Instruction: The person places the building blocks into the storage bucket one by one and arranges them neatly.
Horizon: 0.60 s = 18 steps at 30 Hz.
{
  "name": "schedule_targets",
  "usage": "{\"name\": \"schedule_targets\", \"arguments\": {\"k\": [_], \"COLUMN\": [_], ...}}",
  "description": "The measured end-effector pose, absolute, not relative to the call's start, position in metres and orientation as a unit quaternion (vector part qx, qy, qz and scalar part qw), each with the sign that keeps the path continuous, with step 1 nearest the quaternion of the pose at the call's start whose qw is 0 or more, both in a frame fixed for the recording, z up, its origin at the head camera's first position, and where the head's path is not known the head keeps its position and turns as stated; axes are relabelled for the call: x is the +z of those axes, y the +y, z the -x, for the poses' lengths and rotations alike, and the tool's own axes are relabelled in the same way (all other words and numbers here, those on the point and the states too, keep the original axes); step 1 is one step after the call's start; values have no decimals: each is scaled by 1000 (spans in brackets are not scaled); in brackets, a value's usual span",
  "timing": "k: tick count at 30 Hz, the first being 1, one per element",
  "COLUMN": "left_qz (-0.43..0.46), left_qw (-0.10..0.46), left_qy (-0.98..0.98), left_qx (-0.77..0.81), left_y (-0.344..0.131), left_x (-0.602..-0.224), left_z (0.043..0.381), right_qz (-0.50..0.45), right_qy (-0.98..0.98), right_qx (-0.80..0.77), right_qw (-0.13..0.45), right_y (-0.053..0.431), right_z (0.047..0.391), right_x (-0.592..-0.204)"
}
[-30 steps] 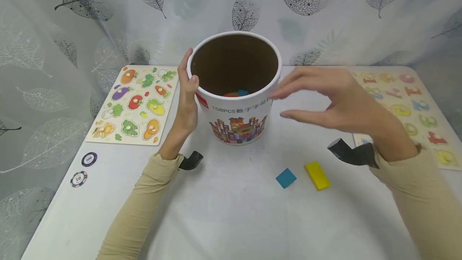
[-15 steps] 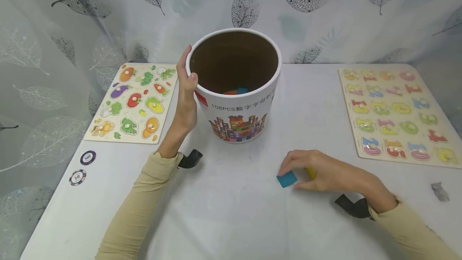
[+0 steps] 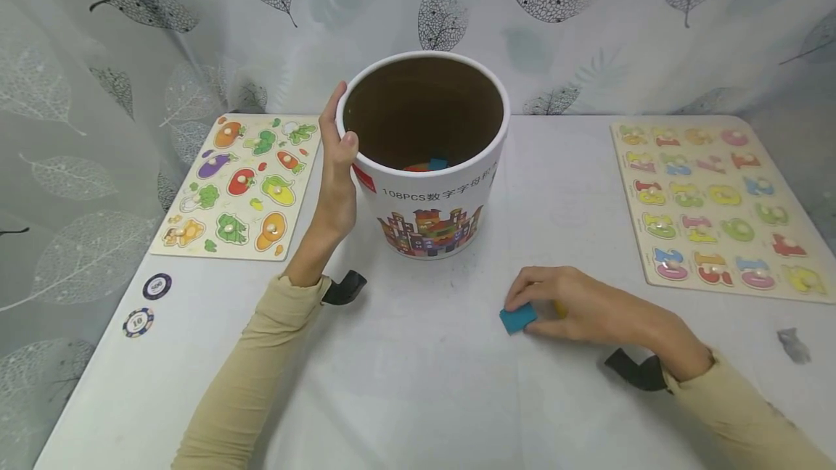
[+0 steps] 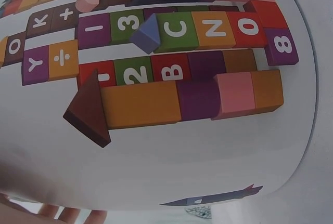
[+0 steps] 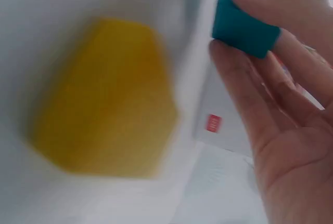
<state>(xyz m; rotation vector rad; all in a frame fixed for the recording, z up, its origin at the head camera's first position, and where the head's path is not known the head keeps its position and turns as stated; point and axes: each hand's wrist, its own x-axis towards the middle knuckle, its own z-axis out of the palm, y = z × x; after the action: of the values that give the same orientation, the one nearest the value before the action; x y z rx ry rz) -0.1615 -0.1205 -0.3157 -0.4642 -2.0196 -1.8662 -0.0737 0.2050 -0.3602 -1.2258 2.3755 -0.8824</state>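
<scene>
My left hand (image 3: 338,180) holds the left side of a large white printed bucket (image 3: 427,191), thumb at the front of the rim. A few coloured blocks (image 3: 418,167) show at the bucket's bottom. In the left wrist view, its printed wall (image 4: 208,156) fills most of the picture, fingertips (image 4: 67,214) at the lower left. To the right and nearer, my right hand (image 3: 578,307) pinches a small blue block (image 3: 518,318) between thumb and fingers. A yellow block (image 5: 109,104) lies beside that hand, large and blurred in the right wrist view, mostly hidden by the hand in the head view.
A vegetable peg puzzle board (image 3: 215,227) lies at the left, a number puzzle board (image 3: 636,227) at the right. Two round chips (image 3: 157,286) sit near the table's left edge. A leaf-patterned curtain (image 3: 379,6) hangs behind the bucket.
My right hand has come down from beside the bucket to the table and taken hold of the blue block. The left hand has stayed on the bucket.
</scene>
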Motion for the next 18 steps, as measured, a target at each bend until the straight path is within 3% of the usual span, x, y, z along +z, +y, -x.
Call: {"name": "schedule_targets", "arguments": {"k": [5,10,14,18], "left_qz": [170,167,166,165], "left_qw": [178,180,178,180], "left_qy": [-715,-717,-718,-720], "left_qx": [-655,-652,-653,-649], "left_y": [-121,-121,-121,-122], "left_x": [-315,-316,-317,-318], "left_z": [163,163,163,163], "right_qz": [455,506,490,452], "right_qy": [812,750,745,761], "right_qx": [-356,-424,-436,-446], "right_qw": [81,-36,-123,-136], "right_y": [204,195,180,162], "right_z": [88,114,136,155], "right_x": [-328,-275,-238,-218]}}
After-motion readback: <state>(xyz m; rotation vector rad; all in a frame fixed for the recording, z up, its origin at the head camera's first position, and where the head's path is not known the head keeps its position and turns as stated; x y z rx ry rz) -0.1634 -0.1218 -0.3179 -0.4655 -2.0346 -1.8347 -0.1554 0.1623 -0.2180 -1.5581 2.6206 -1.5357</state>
